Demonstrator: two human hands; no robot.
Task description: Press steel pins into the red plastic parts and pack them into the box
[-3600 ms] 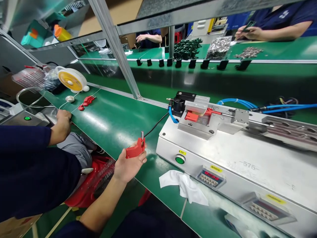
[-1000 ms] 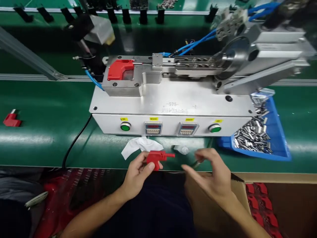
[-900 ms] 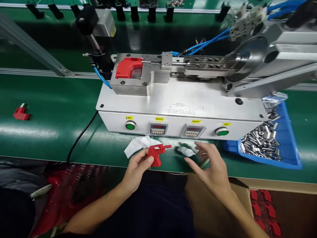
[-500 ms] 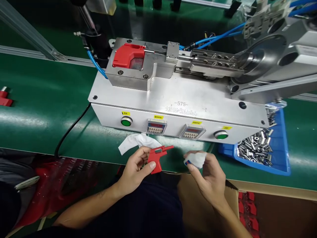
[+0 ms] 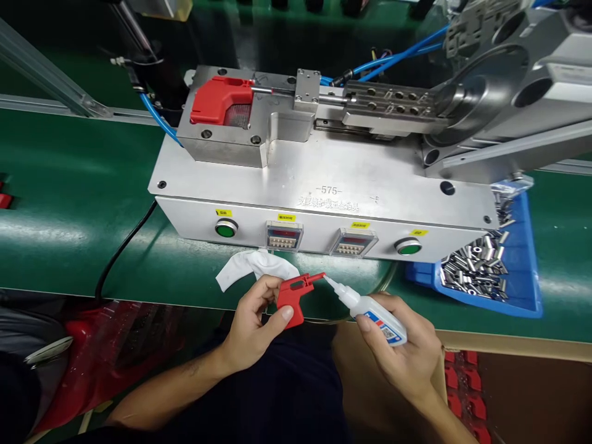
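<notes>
My left hand [image 5: 254, 324] is closed on a red plastic gun-shaped part [image 5: 291, 296], its thin prong pointing right. In my right hand [image 5: 411, 345] is a small white glue bottle [image 5: 377, 317] with a blue and red label. The bottle lies tilted, its narrow nozzle tip at the end of the red prong; whether they touch I cannot tell. A white cloth [image 5: 252, 265] lies on the bench just beyond my left hand. Another red part [image 5: 217, 98] sits in the metal fixture, with a metal rod at its right end.
A press machine [image 5: 324, 172] with two green buttons and two timers stands across the bench. On the right, a blue bin [image 5: 531, 271] holds many metal sleeves [image 5: 476, 271]. Below it, a box contains several red parts [image 5: 472, 379]. A black cable [image 5: 123, 253] runs at the left.
My right hand has swung the bottle round, so its nozzle now points left and meets the prong's end. My left hand has stayed nearly in place. The view has shifted slightly.
</notes>
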